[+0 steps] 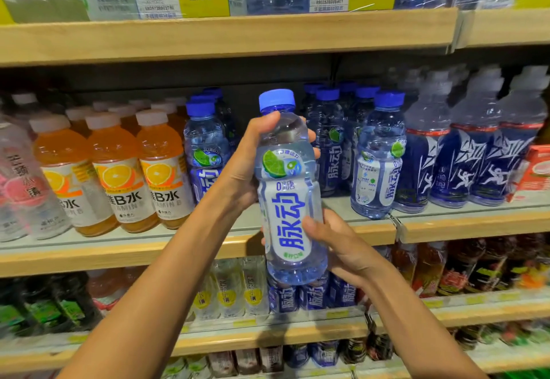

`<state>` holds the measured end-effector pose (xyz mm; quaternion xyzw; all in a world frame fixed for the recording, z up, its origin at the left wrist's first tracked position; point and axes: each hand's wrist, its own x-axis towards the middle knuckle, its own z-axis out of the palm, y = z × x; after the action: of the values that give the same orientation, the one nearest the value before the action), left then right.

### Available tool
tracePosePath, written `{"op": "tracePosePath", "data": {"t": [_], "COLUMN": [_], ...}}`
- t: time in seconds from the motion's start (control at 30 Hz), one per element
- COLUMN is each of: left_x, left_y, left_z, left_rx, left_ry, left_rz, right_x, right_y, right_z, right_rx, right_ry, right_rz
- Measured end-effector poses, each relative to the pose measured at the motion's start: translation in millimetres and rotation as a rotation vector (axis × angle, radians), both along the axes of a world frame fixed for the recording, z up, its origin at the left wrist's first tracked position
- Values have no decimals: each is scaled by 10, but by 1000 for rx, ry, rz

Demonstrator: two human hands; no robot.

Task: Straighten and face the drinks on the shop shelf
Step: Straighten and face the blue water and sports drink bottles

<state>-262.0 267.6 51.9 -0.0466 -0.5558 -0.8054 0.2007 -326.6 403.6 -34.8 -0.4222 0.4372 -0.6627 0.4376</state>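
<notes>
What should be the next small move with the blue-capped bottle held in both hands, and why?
Probably set the bottle into the empty front spot on the shelf, between the two lime-label bottles. The left hand and right hand hold it upright, label already facing out, just in front of that gap.

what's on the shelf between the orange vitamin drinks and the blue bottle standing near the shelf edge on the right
In the head view, a row of blue-capped bottles, then an empty front slot, where both hands hold up a bottle.
</notes>
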Motion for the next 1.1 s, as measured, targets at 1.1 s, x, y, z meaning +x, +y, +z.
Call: {"op": "tracePosePath", "data": {"t": [1.1], "left_x": [466], "left_y": [-744], "left_z": [-1579], "left_rx": [-2103], "left_ry": [279], "left_rz": [880], "right_x": [-534], "right_y": [-913], "right_z": [-128], "right_rx": [107], "right_ry": [473], "right_rz": [-501]}}
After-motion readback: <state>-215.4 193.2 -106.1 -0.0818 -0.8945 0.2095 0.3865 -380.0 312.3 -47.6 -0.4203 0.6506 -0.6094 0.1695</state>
